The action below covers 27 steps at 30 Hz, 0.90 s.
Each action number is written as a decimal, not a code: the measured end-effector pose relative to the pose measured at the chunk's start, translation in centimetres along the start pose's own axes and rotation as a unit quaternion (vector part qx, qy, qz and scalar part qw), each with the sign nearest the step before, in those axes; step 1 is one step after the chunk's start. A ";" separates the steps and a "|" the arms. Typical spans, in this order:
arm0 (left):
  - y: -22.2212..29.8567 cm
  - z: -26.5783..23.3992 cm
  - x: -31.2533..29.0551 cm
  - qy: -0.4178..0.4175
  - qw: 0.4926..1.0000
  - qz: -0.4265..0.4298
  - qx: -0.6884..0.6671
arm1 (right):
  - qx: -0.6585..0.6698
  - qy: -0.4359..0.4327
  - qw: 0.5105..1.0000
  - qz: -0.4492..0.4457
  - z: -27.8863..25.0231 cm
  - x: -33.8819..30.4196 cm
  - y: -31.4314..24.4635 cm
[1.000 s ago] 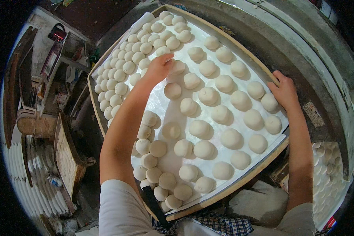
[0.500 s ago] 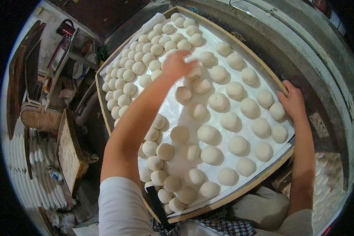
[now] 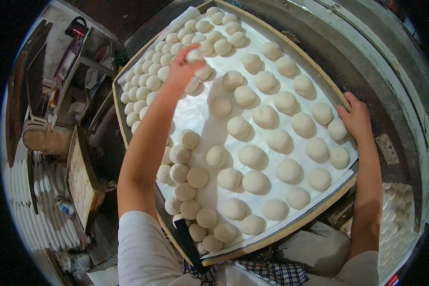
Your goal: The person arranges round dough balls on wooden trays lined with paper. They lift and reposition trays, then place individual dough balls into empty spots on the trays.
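A wooden tray (image 3: 319,78) lined with white paper lies before me, covered with round white dough balls. My left hand (image 3: 180,69) reaches over its far left part, thumb and fingers curved round a dough ball (image 3: 195,56) at the edge of the crowded group. Just beside that hand sits another dough ball (image 3: 203,72). At the tray's right corner my right hand (image 3: 355,117) is closed on the rim, close to a dough ball (image 3: 337,129). The balls on the left are packed tightly, while larger ones on the right lie spaced apart. My left forearm hides some balls.
A black strip (image 3: 188,243) crosses the tray's near left corner. To the left stand a small tray (image 3: 83,183) of pale pieces, a shelf (image 3: 88,66) with odds and ends, and rows of long white pieces (image 3: 26,205). More white pieces (image 3: 398,224) lie at lower right.
My left hand has moved left, from among the middle balls to the edge of the packed group. The right hand keeps its hold on the rim.
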<state>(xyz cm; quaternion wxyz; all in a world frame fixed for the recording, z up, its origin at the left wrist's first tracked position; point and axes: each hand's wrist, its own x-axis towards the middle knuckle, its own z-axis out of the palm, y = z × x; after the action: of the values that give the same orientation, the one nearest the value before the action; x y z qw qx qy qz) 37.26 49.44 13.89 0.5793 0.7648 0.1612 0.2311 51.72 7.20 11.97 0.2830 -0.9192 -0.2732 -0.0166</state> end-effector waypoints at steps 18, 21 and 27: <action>-2.7 -0.8 -1.4 0.060 0.893 0.162 0.415 | -0.033 -0.009 0.999 0.010 0.0 -0.2 -0.2; -2.9 -0.2 0.5 -0.026 0.796 0.154 0.585 | -0.034 -0.009 0.999 0.019 -0.4 -0.2 -0.6; -3.0 -2.2 3.9 -0.031 0.989 -0.115 0.092 | -0.010 -0.027 1.000 0.014 0.1 0.1 0.1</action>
<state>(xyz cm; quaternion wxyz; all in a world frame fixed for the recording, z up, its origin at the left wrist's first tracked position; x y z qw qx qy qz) 39.46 54.10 12.11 0.5340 0.7981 0.2505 0.1232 51.84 7.28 11.89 0.2668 -0.9257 -0.2679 0.0092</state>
